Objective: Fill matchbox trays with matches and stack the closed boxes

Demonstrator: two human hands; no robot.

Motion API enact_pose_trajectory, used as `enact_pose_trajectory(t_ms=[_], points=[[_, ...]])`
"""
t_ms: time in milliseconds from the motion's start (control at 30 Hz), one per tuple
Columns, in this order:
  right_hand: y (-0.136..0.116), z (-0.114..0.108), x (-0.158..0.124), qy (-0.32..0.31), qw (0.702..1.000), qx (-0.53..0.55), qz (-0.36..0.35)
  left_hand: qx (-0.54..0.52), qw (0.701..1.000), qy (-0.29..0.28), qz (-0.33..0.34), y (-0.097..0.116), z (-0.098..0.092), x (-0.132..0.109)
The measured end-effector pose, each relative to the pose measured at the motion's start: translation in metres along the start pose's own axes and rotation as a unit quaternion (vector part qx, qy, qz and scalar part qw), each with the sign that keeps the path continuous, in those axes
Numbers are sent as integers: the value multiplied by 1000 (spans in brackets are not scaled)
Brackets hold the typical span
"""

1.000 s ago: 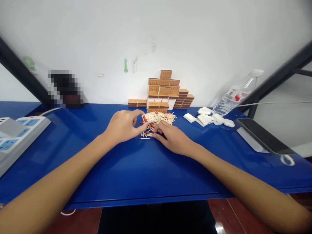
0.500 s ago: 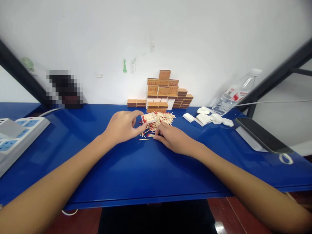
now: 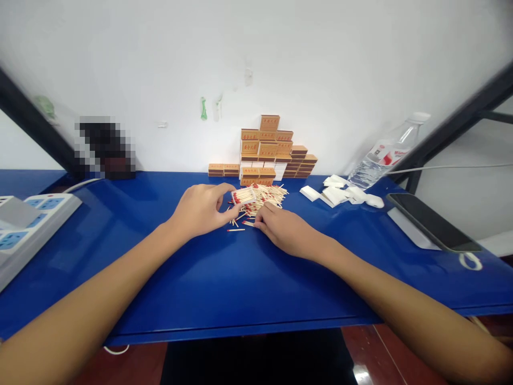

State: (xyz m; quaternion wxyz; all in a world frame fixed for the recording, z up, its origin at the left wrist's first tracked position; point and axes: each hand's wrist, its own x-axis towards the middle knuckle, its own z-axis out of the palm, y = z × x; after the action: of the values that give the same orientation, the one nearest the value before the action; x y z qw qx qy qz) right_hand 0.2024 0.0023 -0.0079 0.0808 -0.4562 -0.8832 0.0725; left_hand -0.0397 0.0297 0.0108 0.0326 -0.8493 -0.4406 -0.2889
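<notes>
Between thumb and fingers, my left hand (image 3: 202, 211) grips a small white matchbox tray (image 3: 244, 195) filled with red-tipped matches, tilted toward me. My right hand (image 3: 286, 229) is close by on the right, its fingers pinched together low over the table. A few matches (image 3: 248, 223) stick out at those fingertips, their red heads pointing left. Behind both hands spreads a heap of loose matches (image 3: 273, 195), partly covered by the tray and the right hand. One single match (image 3: 236, 230) lies apart in front of the heap.
Orange-brown matchboxes (image 3: 267, 151) are stacked against the wall. White empty trays (image 3: 335, 193) lie to the right, near a clear plastic bottle (image 3: 379, 158) and a phone (image 3: 435, 222) on a white block. A power strip (image 3: 44, 224) sits at the left of the blue table (image 3: 224, 289).
My right fingers have closed further over the few matches at the heap's front, so less of them shows. My left hand and the tray stay nearly still.
</notes>
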Motion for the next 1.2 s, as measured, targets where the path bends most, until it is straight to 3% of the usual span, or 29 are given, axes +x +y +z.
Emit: enact_pose_trajectory(t_ms=[433, 600, 733, 867, 1200], points=[[2, 9, 3, 11, 1000, -16, 4, 12, 1000, -2, 16, -1, 2, -1], [12, -2, -3, 10, 998, 53, -15, 6, 1000, -24, 13, -2, 1, 0], [18, -15, -7, 63, 993, 99, -30, -9, 997, -58, 52, -1, 3, -1], [16, -16, -5, 107, 991, 76, -34, -53, 991, -85, 84, 8, 5, -5], [15, -7, -6, 95, 994, 23, -51, -104, 986, -102, 84, 19, 5, -8]])
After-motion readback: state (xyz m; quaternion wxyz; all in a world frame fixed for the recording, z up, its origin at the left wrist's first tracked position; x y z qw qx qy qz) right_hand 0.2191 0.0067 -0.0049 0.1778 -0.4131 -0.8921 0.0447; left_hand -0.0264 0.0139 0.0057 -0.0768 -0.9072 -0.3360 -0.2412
